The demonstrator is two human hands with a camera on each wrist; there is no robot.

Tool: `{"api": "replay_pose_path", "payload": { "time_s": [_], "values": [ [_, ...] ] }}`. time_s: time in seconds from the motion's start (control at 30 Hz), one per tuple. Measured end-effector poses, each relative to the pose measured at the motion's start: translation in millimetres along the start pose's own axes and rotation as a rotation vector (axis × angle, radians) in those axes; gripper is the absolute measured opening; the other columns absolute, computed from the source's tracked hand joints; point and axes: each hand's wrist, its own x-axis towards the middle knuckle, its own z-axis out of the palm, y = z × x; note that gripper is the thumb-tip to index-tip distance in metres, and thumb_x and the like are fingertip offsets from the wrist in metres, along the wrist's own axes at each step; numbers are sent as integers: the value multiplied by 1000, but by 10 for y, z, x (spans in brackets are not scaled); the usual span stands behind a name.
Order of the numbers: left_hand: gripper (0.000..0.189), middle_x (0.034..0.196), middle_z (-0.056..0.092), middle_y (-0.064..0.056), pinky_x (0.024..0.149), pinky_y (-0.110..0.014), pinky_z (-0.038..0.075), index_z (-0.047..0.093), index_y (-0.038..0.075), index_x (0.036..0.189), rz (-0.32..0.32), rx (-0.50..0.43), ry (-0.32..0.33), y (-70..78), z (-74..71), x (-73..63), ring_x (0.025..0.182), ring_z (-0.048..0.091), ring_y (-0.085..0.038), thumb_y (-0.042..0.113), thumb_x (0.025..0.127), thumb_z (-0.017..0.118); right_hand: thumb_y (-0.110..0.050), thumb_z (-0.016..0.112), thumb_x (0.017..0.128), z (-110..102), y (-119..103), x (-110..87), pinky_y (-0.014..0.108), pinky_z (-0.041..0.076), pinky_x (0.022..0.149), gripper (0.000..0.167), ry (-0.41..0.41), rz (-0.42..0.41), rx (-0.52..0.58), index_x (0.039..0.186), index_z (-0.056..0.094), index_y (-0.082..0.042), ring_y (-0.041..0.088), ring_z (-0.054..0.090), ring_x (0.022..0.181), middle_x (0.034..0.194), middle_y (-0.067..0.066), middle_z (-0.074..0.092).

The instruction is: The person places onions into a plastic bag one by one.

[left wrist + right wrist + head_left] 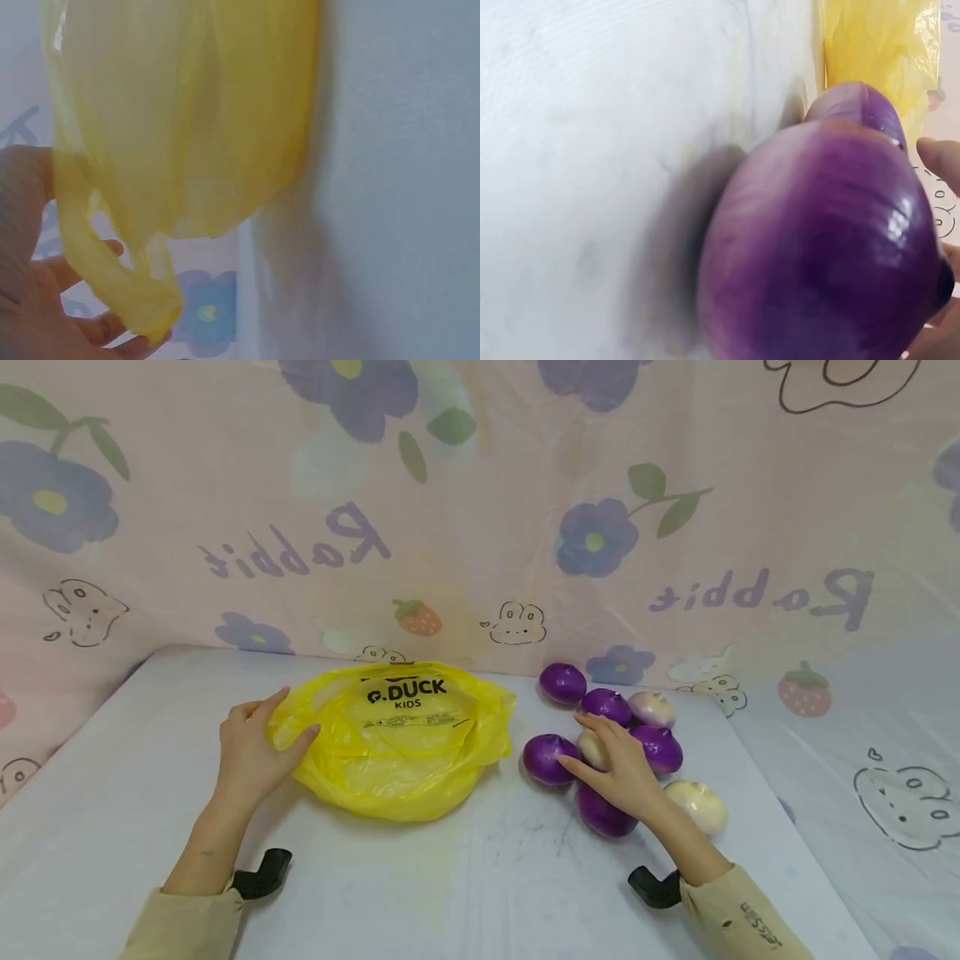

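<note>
A yellow plastic bag with black "G.DUCK KIDS" print lies with its mouth spread. My left hand touches its left edge, thumb and fingers wide apart; in the left wrist view a bag handle hangs before the fingers. Over a cluster of onions to the right, my right hand reaches with fairly straight fingers. A pale onion lies partly hidden beneath it, and the thumb tip is at a purple onion. Another purple onion sits under the palm side, large in the right wrist view.
More purple onions and pale onions lie around the right hand on the white table. Behind stands a printed cloth with flowers and rabbits. A black wrist-worn device sits at each forearm.
</note>
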Motion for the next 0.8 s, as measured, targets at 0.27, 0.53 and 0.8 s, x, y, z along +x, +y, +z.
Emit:
{"api": "replay_pose_path", "payload": {
  "time_s": [0.27,0.53,0.8],
  "values": [
    [62,131,36,-36,97,-65,27,43,-3,140,-103,-95,-21,-50,44,12,121,34,-52,25,88,62,-31,75,79,-2,48,-29,68,20,103,62,-21,9,-9,131,55,-4,43,37,133,137,20,51],
    [58,133,38,-35,98,-63,28,44,0,141,-170,-137,-39,-45,46,11,121,36,-51,22,90,59,-37,77,76,65,42,-13,63,14,106,66,-67,38,-10,132,56,-7,40,35,135,137,17,53],
    [59,136,38,-33,99,-62,30,42,2,143,-214,-181,-69,-1,40,-2,123,36,-49,23,91,59,-40,78,75,110,22,2,64,10,107,65,-88,18,-41,128,60,-8,42,34,134,130,11,61]
  ]
}}
